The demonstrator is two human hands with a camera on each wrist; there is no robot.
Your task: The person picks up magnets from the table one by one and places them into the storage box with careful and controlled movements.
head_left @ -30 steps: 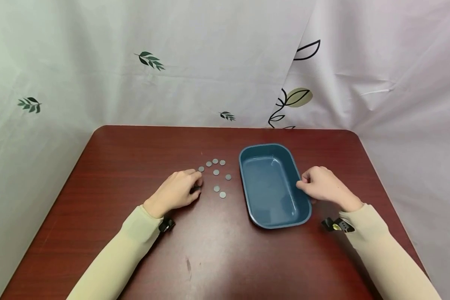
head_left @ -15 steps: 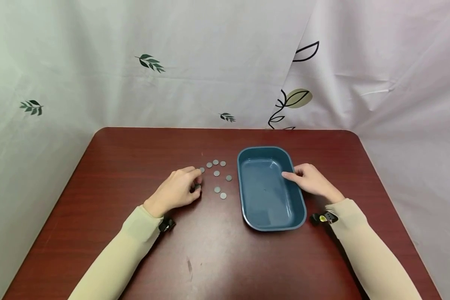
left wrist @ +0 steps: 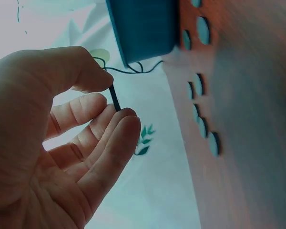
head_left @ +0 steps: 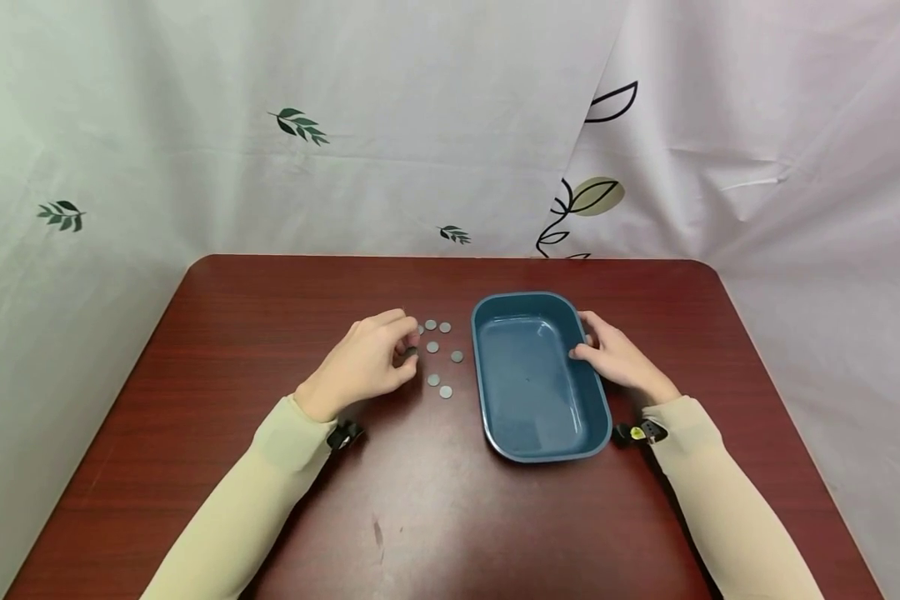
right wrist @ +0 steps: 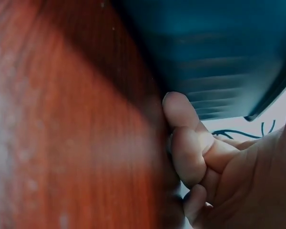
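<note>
My left hand [head_left: 366, 360] pinches a coin-like grey disc [left wrist: 115, 98] between thumb and fingertips. In the left wrist view the disc is edge-on and raised off the table. Several more grey discs [head_left: 432, 347] lie flat on the table just right of this hand, which partly hides one of them. My right hand [head_left: 617, 358] grips the right wall of a blue rectangular tub [head_left: 487, 387], thumb over the rim and fingers outside. The right wrist view has the fingers [right wrist: 188, 155] low against the tub's outer side, near the tabletop.
A reddish-brown wooden table [head_left: 420, 517] carries everything. A pale curtain [head_left: 390, 167] with leaf prints hangs behind its far edge and along the sides. The tub stands to the right of the discs, a small gap away.
My left hand has moved right and away from me with the disc pinched. My right hand has come left and taken hold of the tub's wall; the tub has shifted slightly left.
</note>
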